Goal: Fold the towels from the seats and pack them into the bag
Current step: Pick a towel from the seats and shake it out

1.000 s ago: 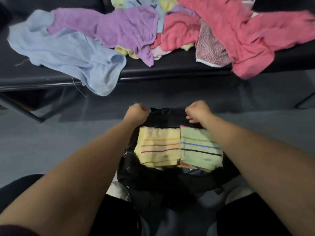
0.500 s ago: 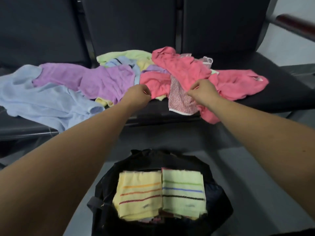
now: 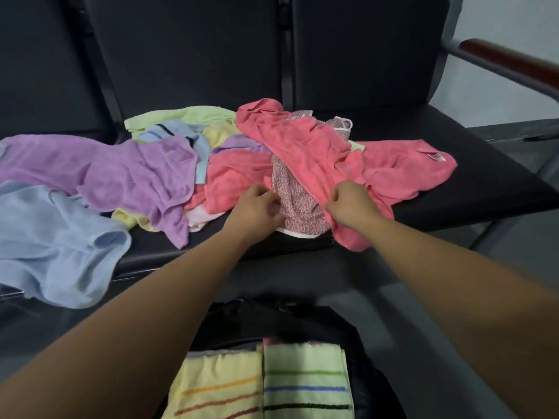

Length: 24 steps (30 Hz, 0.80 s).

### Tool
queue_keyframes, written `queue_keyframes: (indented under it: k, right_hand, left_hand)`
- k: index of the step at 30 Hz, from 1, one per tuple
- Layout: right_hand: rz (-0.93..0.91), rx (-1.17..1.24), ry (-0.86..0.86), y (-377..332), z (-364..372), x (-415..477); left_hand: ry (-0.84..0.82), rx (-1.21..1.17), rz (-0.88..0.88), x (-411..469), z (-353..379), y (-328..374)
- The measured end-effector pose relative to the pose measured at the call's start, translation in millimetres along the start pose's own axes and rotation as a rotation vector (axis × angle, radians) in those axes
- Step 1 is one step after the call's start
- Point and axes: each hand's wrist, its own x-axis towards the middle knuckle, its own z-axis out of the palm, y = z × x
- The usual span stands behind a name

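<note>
- Left hand point(image 3: 257, 207) reaches to the seat point(image 3: 472, 189), fingers curled, pinching the left edge of a speckled towel point(image 3: 298, 207).
- Right hand point(image 3: 352, 204) has thumb and fingers pinched at the speckled towel's right edge, just where the pink towel point(image 3: 317, 152) overlaps it. Hard to tell if it grabs one layer or both.
- Speckled towel lies on the front of the seat between the two hands. It has a white hem at its near edge, and its upper part is tucked under the pink towel.
- Pink towel is crumpled and sprawls across the seat to the right.
- Purple towel point(image 3: 130, 173) is rumpled, to the left of the hands.
- Blue towel point(image 3: 51, 237) is at far left, drooping over the seat's front edge.
- Green towel point(image 3: 187, 114) is at the back of the pile, with smaller bits of blue and yellow cloth mixed in beside it.
- Black bag point(image 3: 302, 319) is on the floor below the arms, open.
- In the bag, a folded yellow striped towel point(image 3: 217, 385) on the left and a folded green striped towel point(image 3: 305, 382) on the right lie flat, side by side and touching.
- A dark red armrest point(image 3: 508, 62) is at upper right.
</note>
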Motion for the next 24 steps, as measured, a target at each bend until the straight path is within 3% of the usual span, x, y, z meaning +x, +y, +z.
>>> queue_keyframes:
  k: [6,10,13,18,21,24]
  right_hand:
    - [-0.147,0.544,0.122,-31.8,-55.2,-18.1]
    - [-0.228,0.696,0.17,-58.0,-102.3,-38.6]
    - [-0.258,0.838,0.131,-76.6,-138.8,-58.0]
    - [-0.304,1.205,-0.084,-109.9,-194.5,-97.6]
    - [-0.322,1.261,-0.12,-120.9,-226.3,-120.7]
    - [-0.328,1.213,-0.091,-124.7,-249.9,-135.6]
  left_hand:
    - [-0.057,-0.071,-0.056,-2.2,-11.5,5.0]
    - [0.182,-0.251,-0.129,-11.3,-41.1,33.3]
    - [0.27,-0.326,0.021,-21.8,-76.3,61.8]
    - [0.173,-0.369,0.262,-34.5,-129.9,105.8]
    - [0.068,-0.412,0.344,-51.1,-155.2,128.7]
    - [0.053,-0.544,0.289,-68.4,-173.0,147.3]
